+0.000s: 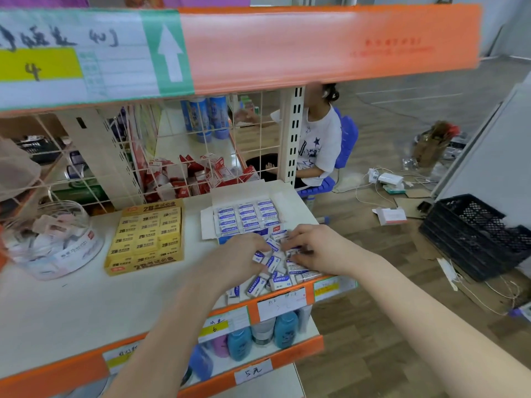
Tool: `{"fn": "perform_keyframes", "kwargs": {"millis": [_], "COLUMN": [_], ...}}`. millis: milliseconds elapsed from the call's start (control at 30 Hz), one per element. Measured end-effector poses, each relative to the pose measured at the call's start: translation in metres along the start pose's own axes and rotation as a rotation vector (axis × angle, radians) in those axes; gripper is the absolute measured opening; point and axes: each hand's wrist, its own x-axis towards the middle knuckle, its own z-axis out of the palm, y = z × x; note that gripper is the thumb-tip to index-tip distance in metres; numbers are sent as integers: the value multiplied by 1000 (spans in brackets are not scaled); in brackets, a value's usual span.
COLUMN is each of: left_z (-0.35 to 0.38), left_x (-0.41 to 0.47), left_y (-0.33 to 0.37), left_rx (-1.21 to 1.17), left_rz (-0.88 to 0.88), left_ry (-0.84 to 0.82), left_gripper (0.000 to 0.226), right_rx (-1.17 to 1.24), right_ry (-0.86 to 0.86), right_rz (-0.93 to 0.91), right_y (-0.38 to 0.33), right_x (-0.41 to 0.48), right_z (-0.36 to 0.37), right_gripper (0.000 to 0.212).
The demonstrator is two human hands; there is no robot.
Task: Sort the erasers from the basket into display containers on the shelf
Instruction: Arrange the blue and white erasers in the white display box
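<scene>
While the loose erasers [275,271] lie heaped at the front edge of the shelf [86,297], long axes pointing every way, the left hand [241,254] and right hand [316,245] sit close together on the heap with fingers bent down among the pieces; blur hides whether either pinches one. The open display box [247,218] lies just beyond, at 12 o'clock from the left hand and 11 o'clock from the right, its packed rows running 9 to 3, so each piece likely needs turning crosswise on a short forward carry
</scene>
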Motion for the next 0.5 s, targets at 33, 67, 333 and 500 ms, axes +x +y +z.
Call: {"fn": "perform_keyframes", "kwargs": {"millis": [33, 67, 333, 500], "left_z": [0, -1, -4, -3], "left_x": [0, 0, -13, -17], "left_y": [0, 0, -12, -18], "left_rx": [2, 4, 10, -19], "left_rz": [4, 7, -47, -60], "left_ry": [0, 4, 53, 36], "left_gripper": [50, 50, 41, 38], "right_rx": [0, 4, 35, 78], "right_ry": [4, 7, 27, 61], "right_rz": [4, 7, -10, -9], "right_y": [0, 0, -1, 0], "right_x": [0, -1, -2, 0], "right_z": [0, -1, 0, 5], "right_gripper": [30, 28, 23, 25]}}
